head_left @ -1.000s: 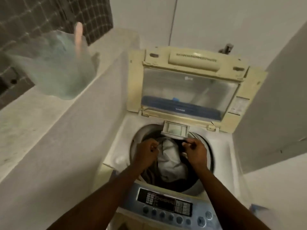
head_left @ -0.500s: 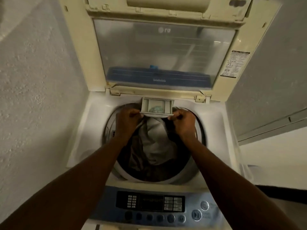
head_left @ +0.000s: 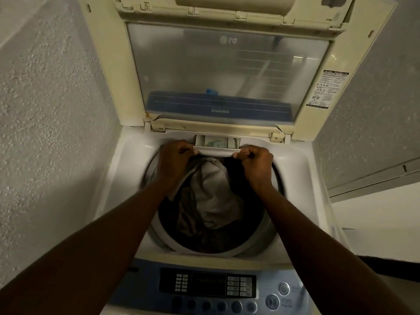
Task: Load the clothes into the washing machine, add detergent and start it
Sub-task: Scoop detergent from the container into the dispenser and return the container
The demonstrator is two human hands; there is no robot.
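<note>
From the head camera we look down into a white top-loading washing machine whose yellowed cream lid with a clear window stands raised at 12 o'clock. A small white plastic detergent drawer sits partly pulled out at the 12 o'clock edge of the round drum opening. Our left hand is curled and pinched on the drawer's left front corner, and our right hand is curled and pinched on its right front corner. Grey and dark crumpled clothes lie inside the drum, below and between our hands. At 6 o'clock sits the blue control panel with a dark display and round buttons. Rough plastered grey walls stand at 9 and 3 o'clock.
</note>
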